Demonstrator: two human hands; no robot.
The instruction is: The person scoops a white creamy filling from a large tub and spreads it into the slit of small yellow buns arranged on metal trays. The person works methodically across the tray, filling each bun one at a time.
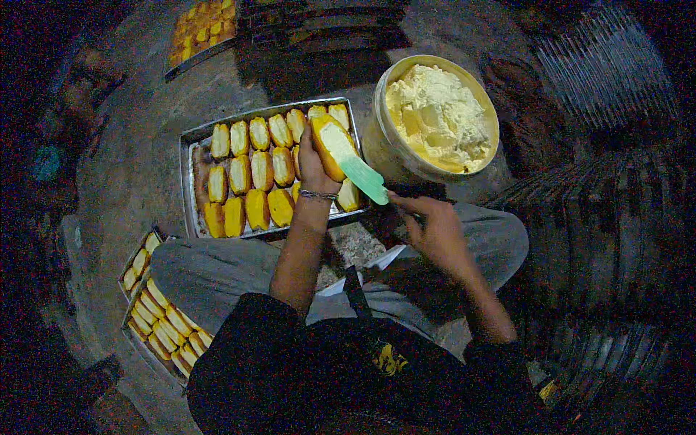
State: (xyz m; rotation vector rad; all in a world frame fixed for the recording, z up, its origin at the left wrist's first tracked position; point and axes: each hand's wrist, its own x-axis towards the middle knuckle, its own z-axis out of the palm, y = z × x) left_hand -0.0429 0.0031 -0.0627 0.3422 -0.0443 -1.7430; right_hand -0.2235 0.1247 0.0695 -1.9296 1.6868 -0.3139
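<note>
My left hand (316, 163) holds an oblong yellow bun (325, 142) above the right part of a metal baking tray (186, 179). Pale cream covers part of the bun's upward face. My right hand (435, 223) grips a green spatula (363, 178), its blade against the lower end of the bun. Rows of similar buns (261, 169) lie in the tray, many with a pale cream strip; several in the nearest row look plain yellow on top. Just right of the tray stands a round tub (380, 117) heaped with pale cream (440, 114). My left hand hides some buns.
More trays of cream-topped buns (163, 331) stand beside my left knee. Another tray of yellow pieces (202, 27) lies at the upper left. Stacked metal trays or racks (603, 70) stand at the right, dim and hard to make out. My bent legs (217, 272) flank the near side.
</note>
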